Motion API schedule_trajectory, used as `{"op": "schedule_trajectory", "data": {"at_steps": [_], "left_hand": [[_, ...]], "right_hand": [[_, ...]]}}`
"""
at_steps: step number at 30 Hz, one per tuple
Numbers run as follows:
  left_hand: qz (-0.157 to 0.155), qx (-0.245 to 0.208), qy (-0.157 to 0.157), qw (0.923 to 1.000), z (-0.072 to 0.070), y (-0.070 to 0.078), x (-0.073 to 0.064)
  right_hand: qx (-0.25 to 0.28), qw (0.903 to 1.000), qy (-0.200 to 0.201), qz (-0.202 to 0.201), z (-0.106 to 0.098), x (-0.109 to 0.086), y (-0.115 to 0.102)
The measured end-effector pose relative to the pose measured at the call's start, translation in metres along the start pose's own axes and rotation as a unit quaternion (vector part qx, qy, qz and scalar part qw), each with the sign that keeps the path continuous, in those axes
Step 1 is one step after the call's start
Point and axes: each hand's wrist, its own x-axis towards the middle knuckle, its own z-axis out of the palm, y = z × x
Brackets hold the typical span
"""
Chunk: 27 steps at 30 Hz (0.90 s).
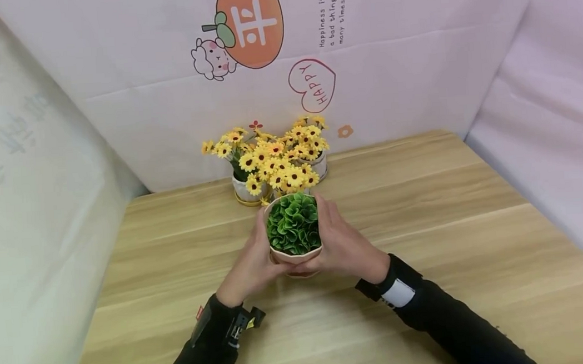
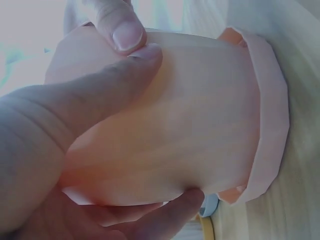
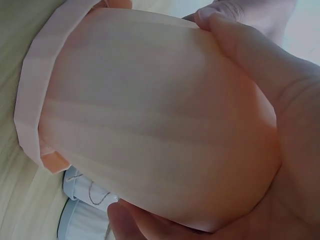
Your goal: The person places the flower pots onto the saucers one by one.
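A pink faceted flowerpot (image 1: 296,258) with a green leafy plant (image 1: 294,224) stands upright near the middle of the wooden table. My left hand (image 1: 253,262) grips its left side, thumb across the front and fingers round the far side. From the right, my right hand (image 1: 345,242) holds the same pot, its thumb meeting the left one at the front. Both wrist views show the pot's smooth wall (image 2: 200,115) between thumb and fingers. Its base sits in a pink saucer (image 3: 32,100), which appears to rest on the tabletop.
Just behind the pot stand several white pots of yellow daisies (image 1: 280,166), one white pot (image 1: 247,190) on a yellow saucer. A printed white cloth (image 1: 166,100) hangs along the table's back edge. More pale cloth (image 1: 36,192) lines the left side, and the right too.
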Motion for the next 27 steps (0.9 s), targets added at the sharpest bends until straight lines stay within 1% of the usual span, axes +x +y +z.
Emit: {"op": "schedule_trajectory", "data": {"at_steps": [3,8,15,19,23,27], "left_hand": [[-0.003,0.002,-0.003,1.0000,0.0009,0.0015,0.0012],[-0.012,0.006,-0.008,0.9999,0.0021,0.0034,0.0011],[0.005,-0.009,-0.012,0.9999,0.0041,0.0069,0.0030],[0.002,-0.003,-0.011,0.9999,0.0051,0.0073,0.0034],[0.005,-0.002,-0.010,0.9999,0.0065,0.0076,0.0036],[-0.007,0.003,-0.010,0.9999,0.0084,0.0085,0.0030]], "right_hand": [[-0.005,1.0000,0.001,0.005,-0.0010,-0.0004,0.0015],[-0.010,0.9999,0.004,0.001,-0.0019,-0.0031,0.0021],[-0.015,0.9998,0.006,-0.010,-0.0046,-0.0070,0.0035],[-0.009,0.9999,0.003,-0.010,-0.0055,-0.0075,0.0036],[-0.007,1.0000,0.001,-0.004,-0.0064,-0.0082,0.0033],[-0.015,0.9999,0.000,-0.002,-0.0076,-0.0095,0.0036]]}}
